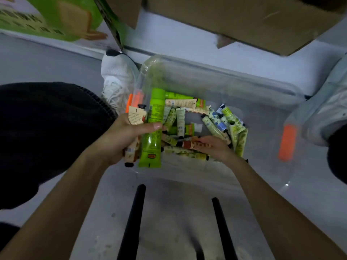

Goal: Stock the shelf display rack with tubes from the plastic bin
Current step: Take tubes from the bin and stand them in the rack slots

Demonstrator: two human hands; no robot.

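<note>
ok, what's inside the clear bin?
Small tubes piled on the bin floor: green, cream, blue-patterned. Right hand touches a brown tube, left hand grips a green tube; whatever they cover is hidden.

The floor [169, 212] was pale grey and faintly speckled, under dim, bluish light. Along its far edge ran a lighter, whitish strip [187, 42], bounded by a dark seam. A green printed carton [56, 15], blurred, stood on that strip at the far left corner. To the right of it, a brown cardboard box [244, 19] hung over the strip with a flap angled down. Near the front edge, two black bars [133, 222] lay across the floor, spreading slightly apart towards the viewer.
</note>
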